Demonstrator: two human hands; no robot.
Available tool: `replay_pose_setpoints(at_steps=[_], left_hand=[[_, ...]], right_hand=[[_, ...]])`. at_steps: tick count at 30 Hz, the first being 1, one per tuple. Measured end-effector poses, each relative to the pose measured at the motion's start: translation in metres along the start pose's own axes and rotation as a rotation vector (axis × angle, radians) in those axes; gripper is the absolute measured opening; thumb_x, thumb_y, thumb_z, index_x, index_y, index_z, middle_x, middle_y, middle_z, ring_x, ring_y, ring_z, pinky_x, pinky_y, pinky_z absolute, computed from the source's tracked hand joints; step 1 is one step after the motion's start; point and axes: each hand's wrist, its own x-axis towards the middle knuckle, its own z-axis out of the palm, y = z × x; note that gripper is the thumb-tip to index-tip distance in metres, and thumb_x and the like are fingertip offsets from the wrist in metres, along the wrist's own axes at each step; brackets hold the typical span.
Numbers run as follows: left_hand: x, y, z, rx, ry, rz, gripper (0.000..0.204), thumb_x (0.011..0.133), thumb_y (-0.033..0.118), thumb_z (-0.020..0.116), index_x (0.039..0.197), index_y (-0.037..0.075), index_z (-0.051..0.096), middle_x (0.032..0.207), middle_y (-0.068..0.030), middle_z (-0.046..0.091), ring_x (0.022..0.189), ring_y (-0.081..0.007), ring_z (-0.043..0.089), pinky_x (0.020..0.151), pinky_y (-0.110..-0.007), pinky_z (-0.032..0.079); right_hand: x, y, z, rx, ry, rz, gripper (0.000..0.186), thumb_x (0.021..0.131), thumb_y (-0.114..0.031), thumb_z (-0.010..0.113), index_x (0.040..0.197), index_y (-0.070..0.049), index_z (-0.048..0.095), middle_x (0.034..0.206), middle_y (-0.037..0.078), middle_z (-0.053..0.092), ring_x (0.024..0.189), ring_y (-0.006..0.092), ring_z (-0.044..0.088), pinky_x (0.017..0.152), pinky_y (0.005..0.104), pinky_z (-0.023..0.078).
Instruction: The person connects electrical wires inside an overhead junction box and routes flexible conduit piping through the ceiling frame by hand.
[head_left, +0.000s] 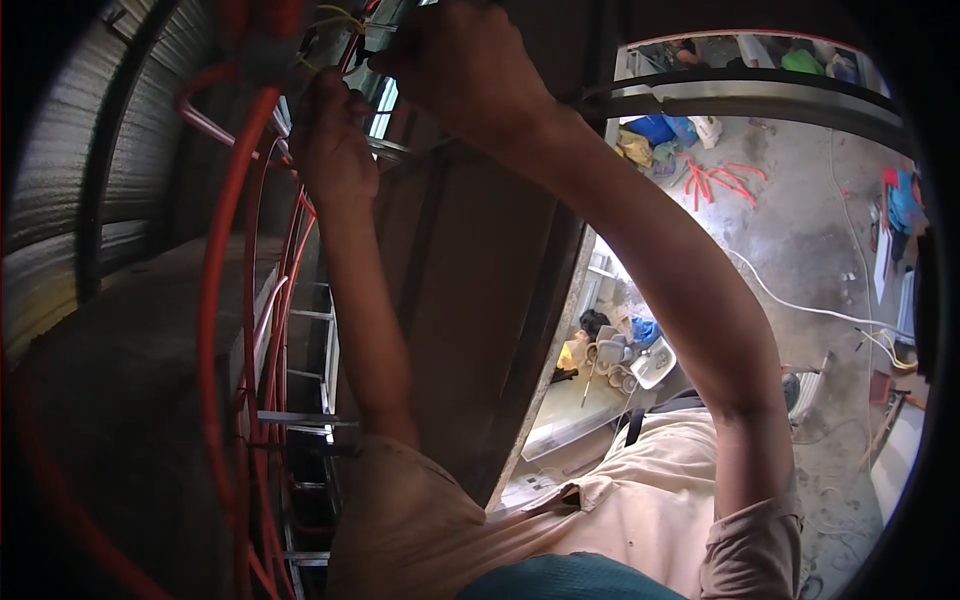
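Note:
Both my arms reach up to the top of the view. My left hand (335, 145) is closed, its fingertips pinching at thin yellow wires (338, 18) near orange conduits. My right hand (465, 65) is curled at the same spot, slightly higher, its fingers bent toward a small dark piece (360, 62) between the hands. What the right fingers grip is hidden by the hand and shadow. A thick orange conduit (214, 300) hangs at the left of my left forearm, with thinner red-orange conduits (285, 300) running down behind it.
Corrugated sheeting (60, 190) and a concrete ledge (140, 310) lie to the left. A metal ladder-like tray (305, 418) runs below the conduits. Far below at right is a floor (800, 240) with orange pipe pieces (715, 182), bags (650, 135), a white cable (790, 302) and another person (903, 205).

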Motion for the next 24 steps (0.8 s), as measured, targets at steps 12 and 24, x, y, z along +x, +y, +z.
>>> replay_pose_setpoints(at_steps=[12, 24], left_hand=[[-0.009, 0.005, 0.019, 0.008, 0.003, 0.09, 0.012, 0.087, 0.006, 0.066, 0.097, 0.001, 0.064, 0.089, -0.0028, 0.062, 0.071, -0.0105, 0.053, 0.065, -0.025, 0.044], [-0.018, 0.014, 0.025, 0.013, 0.132, 0.035, 0.01, 0.081, 0.008, 0.07, 0.089, 0.001, 0.067, 0.078, -0.001, 0.061, 0.063, -0.0087, 0.05, 0.059, -0.024, 0.039]], right_hand=[[0.0, -0.003, -0.024, 0.005, -0.104, -0.081, 0.02, 0.079, -0.013, 0.059, 0.079, 0.005, 0.067, 0.08, 0.025, 0.065, 0.08, 0.0401, 0.066, 0.073, 0.0455, 0.053], [-0.017, -0.011, -0.046, -0.101, -0.167, 0.017, 0.021, 0.082, -0.024, 0.062, 0.088, -0.005, 0.071, 0.084, 0.016, 0.068, 0.08, 0.0294, 0.068, 0.073, 0.0381, 0.053]])
